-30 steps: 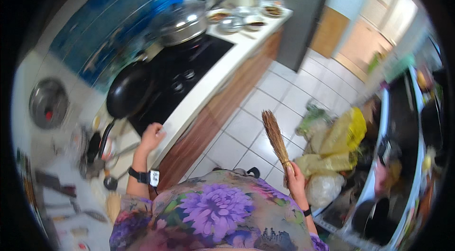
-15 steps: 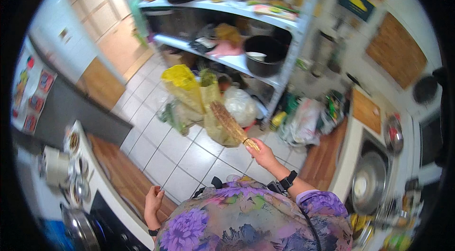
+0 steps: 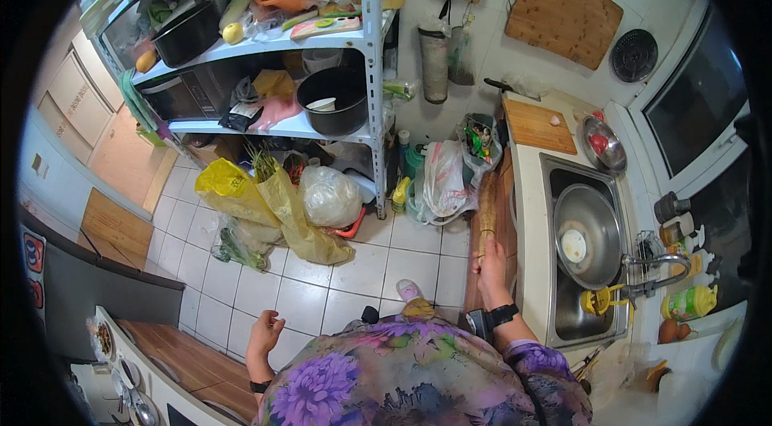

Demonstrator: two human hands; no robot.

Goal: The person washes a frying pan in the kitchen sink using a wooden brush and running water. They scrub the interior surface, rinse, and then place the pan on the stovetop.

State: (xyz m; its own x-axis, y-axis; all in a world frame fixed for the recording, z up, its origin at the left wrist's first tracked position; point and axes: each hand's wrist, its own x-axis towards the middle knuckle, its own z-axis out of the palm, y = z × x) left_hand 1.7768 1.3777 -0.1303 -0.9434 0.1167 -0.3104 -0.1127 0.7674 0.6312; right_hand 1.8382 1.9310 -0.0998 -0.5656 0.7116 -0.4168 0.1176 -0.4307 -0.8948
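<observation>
My right hand (image 3: pixel 491 267) is closed around the handle end of a straw pot brush (image 3: pixel 487 205). The brush's long brown bristles point away from me, in front of the wooden cabinet doors left of the sink (image 3: pixel 591 333). My left hand (image 3: pixel 265 334) hangs low over the tiled floor with loosely curled fingers and nothing in it. A large metal basin (image 3: pixel 609 215) sits in the sink and holds a small white dish (image 3: pixel 572 246).
A metal shelf (image 3: pixel 374 64) with pots and food stands ahead. Yellow bags (image 3: pixel 301 229) and a white plastic bag (image 3: pixel 330 197) rest on the floor. A cutting board (image 3: pixel 535 127) lies beyond the sink, whose faucet (image 3: pixel 661 267) is at the right. Another counter (image 3: pixel 153 370) borders the left.
My view and body have turned right toward the sink. The brush has swung from over the floor to beside the sink cabinet, still in my right hand. My left hand stays free.
</observation>
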